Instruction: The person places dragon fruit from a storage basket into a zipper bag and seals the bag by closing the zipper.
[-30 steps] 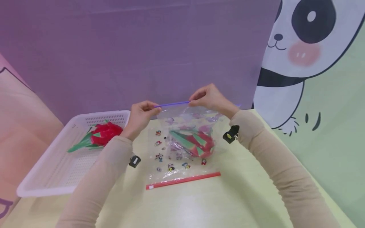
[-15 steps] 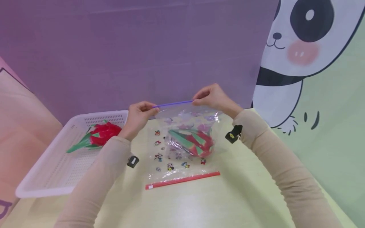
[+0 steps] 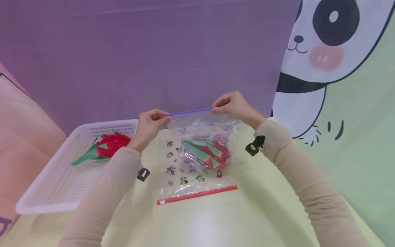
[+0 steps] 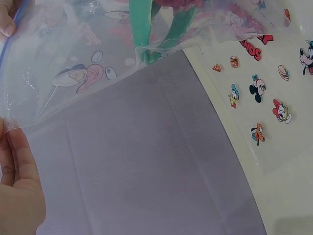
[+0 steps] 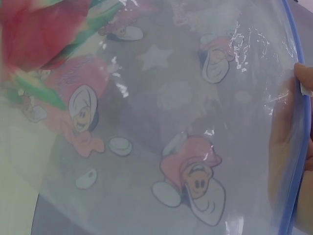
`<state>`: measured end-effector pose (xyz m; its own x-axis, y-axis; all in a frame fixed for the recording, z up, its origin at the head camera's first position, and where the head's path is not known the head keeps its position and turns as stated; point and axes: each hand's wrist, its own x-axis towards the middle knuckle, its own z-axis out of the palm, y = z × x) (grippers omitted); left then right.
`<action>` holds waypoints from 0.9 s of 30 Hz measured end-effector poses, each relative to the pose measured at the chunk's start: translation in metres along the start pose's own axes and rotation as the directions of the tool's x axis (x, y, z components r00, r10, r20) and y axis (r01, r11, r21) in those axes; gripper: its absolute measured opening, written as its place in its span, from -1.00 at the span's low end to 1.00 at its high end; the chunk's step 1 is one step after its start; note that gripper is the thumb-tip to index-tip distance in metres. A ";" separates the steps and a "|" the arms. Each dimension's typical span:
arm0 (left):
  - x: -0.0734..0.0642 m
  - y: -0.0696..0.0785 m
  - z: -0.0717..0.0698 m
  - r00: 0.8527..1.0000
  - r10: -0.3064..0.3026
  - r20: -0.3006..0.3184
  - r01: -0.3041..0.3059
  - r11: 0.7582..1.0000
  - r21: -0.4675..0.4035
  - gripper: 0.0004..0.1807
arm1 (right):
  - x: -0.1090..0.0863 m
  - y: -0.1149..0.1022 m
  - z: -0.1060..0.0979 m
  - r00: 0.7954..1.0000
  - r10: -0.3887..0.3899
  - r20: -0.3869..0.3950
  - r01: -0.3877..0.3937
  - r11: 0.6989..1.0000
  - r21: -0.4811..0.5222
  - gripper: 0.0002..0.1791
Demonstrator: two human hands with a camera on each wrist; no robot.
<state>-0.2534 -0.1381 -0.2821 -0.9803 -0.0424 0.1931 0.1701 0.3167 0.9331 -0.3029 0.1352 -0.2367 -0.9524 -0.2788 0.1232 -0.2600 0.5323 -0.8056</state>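
A clear slider zip bag (image 3: pixel 200 125) with a blue-purple zip strip and cartoon prints hangs between my hands. Inside it lies an artificial red flower with green leaves (image 3: pixel 210 154). My left hand (image 3: pixel 149 127) pinches the bag's left top corner between thumb and fingers. Farther right along the strip, my right hand (image 3: pixel 236 104) pinches the zip. The right wrist view shows its thumb (image 5: pixel 304 73) against a small white slider (image 5: pixel 306 90). Below, a second clear bag (image 3: pixel 172 190) with cartoon prints and a red zip strip lies flat on the table.
A white plastic basket (image 3: pixel 40 192) stands at the left with another red artificial flower (image 3: pixel 112 144) in it. A purple backdrop (image 3: pixel 148 61) rises behind the table (image 3: pixel 197 226). A panda-printed wall (image 3: pixel 355 137) borders the right.
My right hand has slid a little to the right along the zip strip, farther from my left hand. The left hand keeps its pinch at the corner.
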 end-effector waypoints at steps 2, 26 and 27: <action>0.000 0.000 0.000 1.000 0.000 -0.001 0.000 1.000 0.001 -0.74 | 0.000 0.001 -0.001 1.000 0.000 0.005 0.000 1.000 0.001 -0.79; 0.000 -0.001 0.001 1.000 0.002 0.007 -0.002 1.000 0.013 -0.74 | -0.007 0.009 -0.013 1.000 0.009 -0.001 -0.009 1.000 0.016 -0.78; 0.001 -0.001 0.001 1.000 0.001 0.007 -0.001 1.000 0.015 -0.74 | -0.007 0.010 -0.013 1.000 0.009 -0.004 -0.009 1.000 0.016 -0.78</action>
<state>-0.2542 -0.1376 -0.2832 -0.9807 -0.0356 0.1923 0.1701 0.3305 0.9283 -0.3008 0.1529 -0.2377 -0.9553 -0.2709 0.1180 -0.2489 0.5223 -0.8156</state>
